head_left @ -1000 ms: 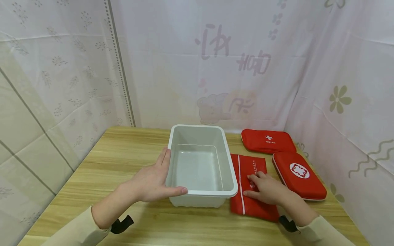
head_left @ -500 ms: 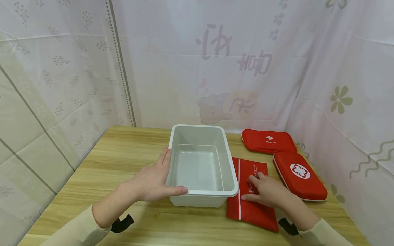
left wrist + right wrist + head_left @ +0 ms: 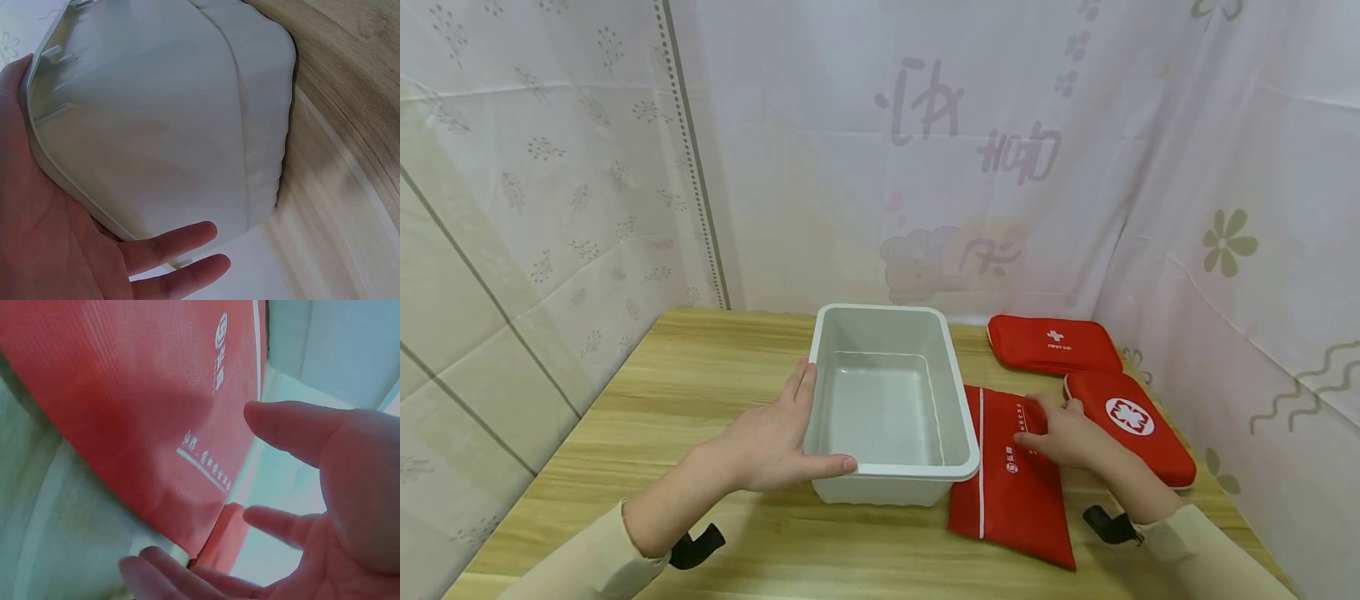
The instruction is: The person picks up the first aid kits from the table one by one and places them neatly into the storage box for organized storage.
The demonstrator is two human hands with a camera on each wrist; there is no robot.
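We saw the left hand (image 3: 767, 442) rest on the near-left corner of the grey tub (image 3: 880, 417), fingers (image 3: 175, 242) straight and wide. The right hand (image 3: 1066, 433) was spread wide too, at the far-right corner of the red pouch (image 3: 1015, 500); whether it touched, we could not tell. The pouch lay on the counter (image 3: 722, 358), just right of the tub.

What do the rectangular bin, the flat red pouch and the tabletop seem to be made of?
Rectangular bin: probably plastic, smooth with a soft sheen, its rounded corners looking molded.
Flat red pouch: likely woven fabric, matte; fine texture shows in the right wrist view.
Tabletop: satiny, wood or laminate; its grain fits both.
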